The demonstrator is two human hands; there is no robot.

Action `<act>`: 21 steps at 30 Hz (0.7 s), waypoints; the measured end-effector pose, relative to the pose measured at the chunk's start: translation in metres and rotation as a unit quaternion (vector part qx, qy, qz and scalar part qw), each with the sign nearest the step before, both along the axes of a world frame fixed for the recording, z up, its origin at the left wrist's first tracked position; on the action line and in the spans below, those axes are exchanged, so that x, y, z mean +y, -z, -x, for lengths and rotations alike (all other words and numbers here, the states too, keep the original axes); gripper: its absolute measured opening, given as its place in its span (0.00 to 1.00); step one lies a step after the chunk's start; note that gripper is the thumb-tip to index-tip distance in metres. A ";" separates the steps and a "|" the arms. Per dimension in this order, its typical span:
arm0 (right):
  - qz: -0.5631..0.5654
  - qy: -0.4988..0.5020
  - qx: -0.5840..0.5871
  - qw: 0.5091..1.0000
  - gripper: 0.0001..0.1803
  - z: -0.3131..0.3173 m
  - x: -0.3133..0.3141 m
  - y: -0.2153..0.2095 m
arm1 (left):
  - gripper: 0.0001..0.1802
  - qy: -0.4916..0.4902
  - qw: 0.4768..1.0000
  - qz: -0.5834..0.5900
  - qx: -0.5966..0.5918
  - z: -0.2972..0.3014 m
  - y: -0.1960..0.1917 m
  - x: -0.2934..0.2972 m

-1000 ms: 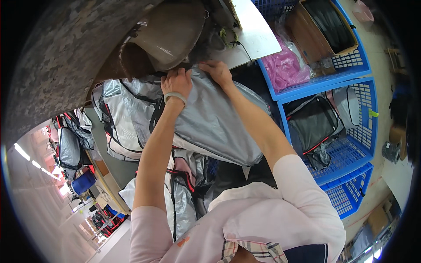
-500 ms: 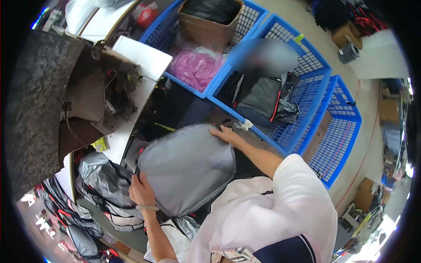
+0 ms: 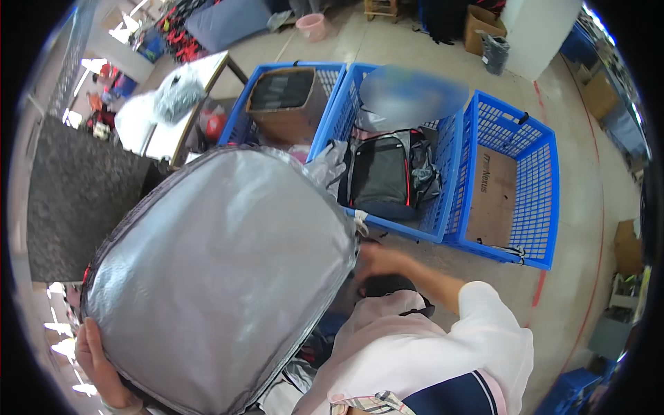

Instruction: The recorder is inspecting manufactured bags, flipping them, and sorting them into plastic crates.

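A large rounded silver-grey fabric panel [image 3: 221, 270] with dark edging is raised before me, tilted, its shiny face toward me. At its lower left edge my left hand [image 3: 100, 363] grips the rim, fingers partly behind it. On the right rim, my right hand [image 3: 379, 263] closes on the edge; it is blurred and its fingertips are hidden. Below the panel, white and silver cloth pieces [image 3: 294, 380] peek out near my body. The rest of the work surface is hidden behind the panel.
Blue plastic crates stand ahead: one [image 3: 332, 104] holds a dark backpack [image 3: 380, 169] with red trim, another [image 3: 557, 200] has flattened cardboard [image 3: 492, 197] inside. A carton [image 3: 283, 104] sits in the left crate. A white table [image 3: 149, 135] carries plastic-wrapped stuff. A dark mottled sheet [image 3: 83, 200] is at left.
The panel has been lifted toward me and to the left, and fills more of the view. My left hand went left and down; my right hand shifted slightly down and right. The view has turned.
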State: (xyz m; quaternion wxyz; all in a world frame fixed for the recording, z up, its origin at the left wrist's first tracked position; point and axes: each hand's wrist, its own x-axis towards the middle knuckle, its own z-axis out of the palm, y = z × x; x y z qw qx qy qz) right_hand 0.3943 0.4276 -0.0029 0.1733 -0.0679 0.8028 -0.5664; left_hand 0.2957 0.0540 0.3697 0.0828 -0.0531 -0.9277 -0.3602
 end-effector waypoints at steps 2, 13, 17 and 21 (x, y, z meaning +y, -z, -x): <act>0.185 0.072 0.182 0.963 0.48 -0.007 -0.010 -0.016 | 0.15 0.035 0.997 -0.060 -0.018 -0.002 -0.021 0.037; 0.288 0.537 0.235 0.757 0.23 -0.017 0.185 -0.118 | 0.23 0.287 0.954 -0.084 0.027 0.152 -0.116 0.316; -0.110 0.695 0.075 0.707 0.32 0.020 0.293 -0.035 | 0.24 0.292 0.945 0.094 0.109 0.188 -0.091 0.363; -0.335 0.519 -0.042 0.785 0.21 -0.008 0.329 0.110 | 0.17 0.351 0.909 0.190 0.117 0.183 -0.008 0.317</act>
